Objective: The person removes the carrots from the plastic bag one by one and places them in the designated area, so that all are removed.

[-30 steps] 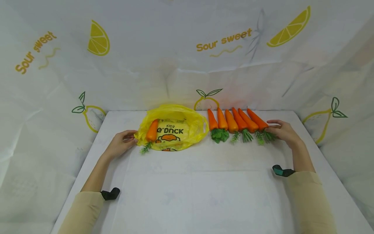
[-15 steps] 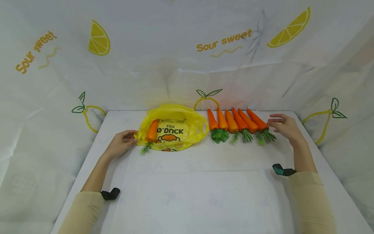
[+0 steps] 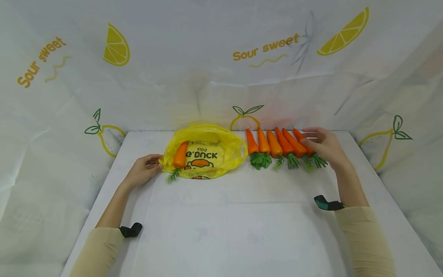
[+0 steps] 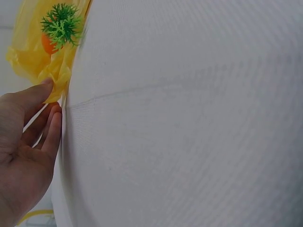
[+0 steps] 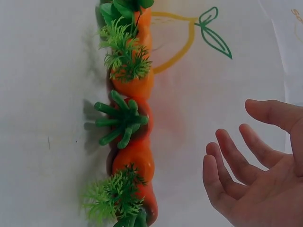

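My left hand (image 3: pixel 142 171) pinches the left edge of a yellow plastic bag (image 3: pixel 232 156); in the left wrist view the thumb and fingertips meet at its crumpled corner. The bag lies with its mouth spread toward me. One orange carrot (image 3: pixel 180 156) with feathery green leaves (image 4: pixel 61 26) rests in its mouth, the leaves sticking out over the rim. My right hand (image 3: pixel 327 148) hovers over the rightmost carrot (image 3: pixel 298 134), partly hiding it. Seen from the right wrist, its fingers (image 5: pixel 232 153) are spread, loosely bent and apart from the carrots, holding nothing.
Several more carrots lie side by side right of the bag, tips toward the wall; the leftmost carrot (image 3: pixel 252 141) is close to the bag's handle. A white cloth with lemon prints hangs behind the white table (image 3: pixel 225 227).
My right hand first drew slightly right, off the rightmost carrot's greens, then came up and left over that carrot. The left hand, bag and carrots have stayed put.
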A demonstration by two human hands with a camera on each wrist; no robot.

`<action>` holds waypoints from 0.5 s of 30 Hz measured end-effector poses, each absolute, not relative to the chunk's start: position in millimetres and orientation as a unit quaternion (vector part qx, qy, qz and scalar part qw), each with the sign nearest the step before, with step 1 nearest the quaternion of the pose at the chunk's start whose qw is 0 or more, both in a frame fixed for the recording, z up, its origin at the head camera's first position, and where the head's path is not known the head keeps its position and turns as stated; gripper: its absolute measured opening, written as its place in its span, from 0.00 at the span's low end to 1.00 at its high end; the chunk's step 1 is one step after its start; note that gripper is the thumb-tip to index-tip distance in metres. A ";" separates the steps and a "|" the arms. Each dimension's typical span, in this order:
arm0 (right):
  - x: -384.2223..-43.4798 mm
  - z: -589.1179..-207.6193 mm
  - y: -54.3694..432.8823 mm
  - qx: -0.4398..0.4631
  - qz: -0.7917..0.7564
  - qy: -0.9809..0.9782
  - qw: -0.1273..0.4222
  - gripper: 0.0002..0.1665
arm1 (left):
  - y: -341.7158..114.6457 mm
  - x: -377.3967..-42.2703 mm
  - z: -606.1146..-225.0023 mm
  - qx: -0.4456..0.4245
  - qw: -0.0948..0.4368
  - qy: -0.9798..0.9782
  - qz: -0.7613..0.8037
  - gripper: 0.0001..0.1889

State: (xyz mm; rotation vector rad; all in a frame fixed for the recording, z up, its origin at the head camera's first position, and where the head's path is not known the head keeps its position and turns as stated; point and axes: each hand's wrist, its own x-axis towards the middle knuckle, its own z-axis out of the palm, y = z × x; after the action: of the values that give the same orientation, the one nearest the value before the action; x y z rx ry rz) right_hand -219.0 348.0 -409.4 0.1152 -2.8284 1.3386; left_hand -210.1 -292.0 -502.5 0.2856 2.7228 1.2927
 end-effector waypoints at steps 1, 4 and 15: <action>-218.7 -407.5 344.6 0.039 0.428 -0.903 0.004 0.34 | -291.9 -210.1 -502.5 0.093 0.058 0.898 0.427 0.26; -218.6 -403.1 336.1 0.043 0.425 -0.904 0.002 0.34 | -292.0 -209.9 -502.0 0.096 0.059 0.896 0.429 0.26; -219.2 -396.3 306.8 0.081 0.422 -0.903 -0.009 0.32 | -290.9 -208.0 -499.4 0.093 0.056 0.899 0.424 0.26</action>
State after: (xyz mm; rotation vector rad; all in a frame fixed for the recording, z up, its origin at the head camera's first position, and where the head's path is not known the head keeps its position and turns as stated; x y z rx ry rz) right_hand -219.2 306.8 -396.3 0.2557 -2.8536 1.3333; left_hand -208.0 -290.9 -499.4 0.2821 2.7278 1.2879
